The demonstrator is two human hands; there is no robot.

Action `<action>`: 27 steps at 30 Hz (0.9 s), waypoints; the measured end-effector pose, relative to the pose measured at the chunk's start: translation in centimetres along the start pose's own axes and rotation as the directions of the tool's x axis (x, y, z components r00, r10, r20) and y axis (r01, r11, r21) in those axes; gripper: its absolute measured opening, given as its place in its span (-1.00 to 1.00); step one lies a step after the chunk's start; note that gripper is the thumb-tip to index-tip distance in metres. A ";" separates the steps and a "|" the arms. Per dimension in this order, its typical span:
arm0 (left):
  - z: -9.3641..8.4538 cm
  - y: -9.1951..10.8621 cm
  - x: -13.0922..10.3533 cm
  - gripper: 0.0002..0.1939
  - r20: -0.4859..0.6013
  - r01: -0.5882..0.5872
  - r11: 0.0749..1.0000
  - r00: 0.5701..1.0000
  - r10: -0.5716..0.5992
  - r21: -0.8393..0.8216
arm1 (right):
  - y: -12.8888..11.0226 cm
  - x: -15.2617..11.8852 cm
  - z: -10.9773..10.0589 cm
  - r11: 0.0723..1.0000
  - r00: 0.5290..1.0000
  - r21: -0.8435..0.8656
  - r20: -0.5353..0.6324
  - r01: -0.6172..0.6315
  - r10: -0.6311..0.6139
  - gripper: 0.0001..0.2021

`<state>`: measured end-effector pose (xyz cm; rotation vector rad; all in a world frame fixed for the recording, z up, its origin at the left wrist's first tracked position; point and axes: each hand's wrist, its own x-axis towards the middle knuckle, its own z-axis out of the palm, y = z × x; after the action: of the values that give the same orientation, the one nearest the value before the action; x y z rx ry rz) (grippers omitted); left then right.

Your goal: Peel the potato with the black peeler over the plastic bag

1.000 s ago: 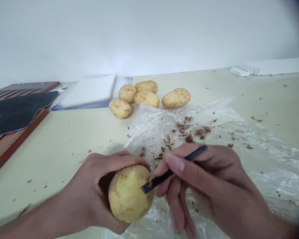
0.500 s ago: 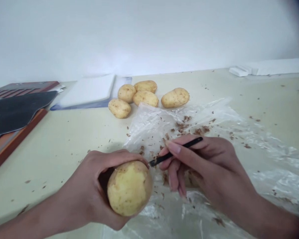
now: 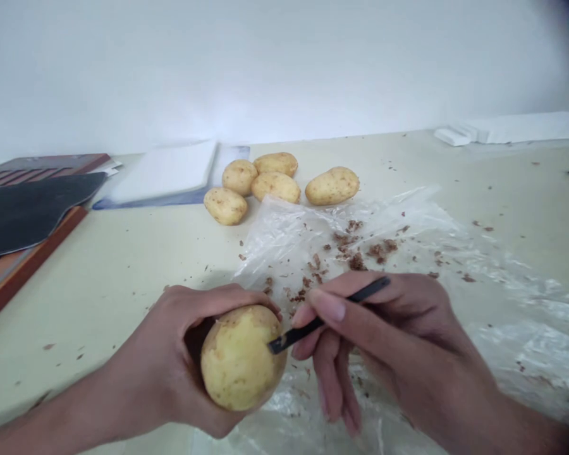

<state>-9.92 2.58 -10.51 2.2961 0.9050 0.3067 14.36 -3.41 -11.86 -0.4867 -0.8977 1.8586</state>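
Note:
My left hand [image 3: 171, 354] wraps round a potato [image 3: 241, 360], with its end facing me. Pale yellow flesh shows where the skin is off; brownish skin stays round the sides. Between thumb and fingertips, my right hand [image 3: 379, 341] pinches a thin, flat black stick-like tool [image 3: 308, 328]. Its lower tip lies against the right part of the bare patch. Under the hands, a crumpled clear plastic sheet [image 3: 284, 218] carries brown scraps of peel [image 3: 379, 251].
Several unpeeled potatoes [image 3: 332, 186] lie beyond the sheet. A white pad [image 3: 165, 170] rests on a blue-edged sheet behind them to the left. Far left is a wooden frame [image 3: 33, 265] with a black mat [image 3: 28, 212]. White folded material [image 3: 531, 128] lies back right.
My right hand has brought the black tool down and left, from the potato's upper right edge onto its bare flesh. The left hand holds the potato almost unmoved.

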 end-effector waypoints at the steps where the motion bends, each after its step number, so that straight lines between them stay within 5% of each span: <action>1: 0.1 0.0 0.0 -0.38 -0.011 -0.002 1.000 1.000 0.002 -0.006 | 0.0 0.0 0.1 1.000 1.000 0.008 0.006 -0.011 0.011 -0.70; 6: 0.1 0.1 0.2 -0.36 -0.044 -0.003 1.000 0.999 0.003 -0.015 | 0.1 0.1 -0.4 0.997 0.992 -0.072 -0.129 -0.005 -0.005 -0.65; 11: 0.2 0.2 0.4 -0.43 -0.116 -0.113 0.993 0.987 0.114 0.019 | 0.3 0.0 0.3 0.992 0.999 0.126 0.037 -0.015 0.010 -0.79; 17: 0.4 1.0 0.6 -0.31 -0.322 -0.258 0.951 0.898 0.301 0.170 | 0.5 -0.1 1.0 0.982 0.996 0.185 0.083 -0.037 0.022 -0.81; 21: 0.1 0.9 0.4 -0.31 -0.319 -0.247 0.927 0.887 0.334 0.284 | 0.2 0.4 1.0 0.997 0.999 0.075 0.020 -0.029 0.028 -0.72; 25: -0.3 0.4 -0.3 -0.26 -0.123 -0.313 0.886 0.920 0.372 0.342 | -0.2 0.6 0.5 0.993 0.984 -0.101 -0.156 0.068 -0.083 -0.60; 27: -0.3 0.4 -0.8 -0.14 -0.266 -0.262 0.897 0.892 0.366 0.357 | -0.3 0.4 0.5 0.992 0.984 -0.098 -0.154 0.076 -0.091 -0.61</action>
<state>-10.39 1.99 -10.02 2.7484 0.7691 0.7558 14.03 -3.19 -11.31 -0.6350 -0.8855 1.6828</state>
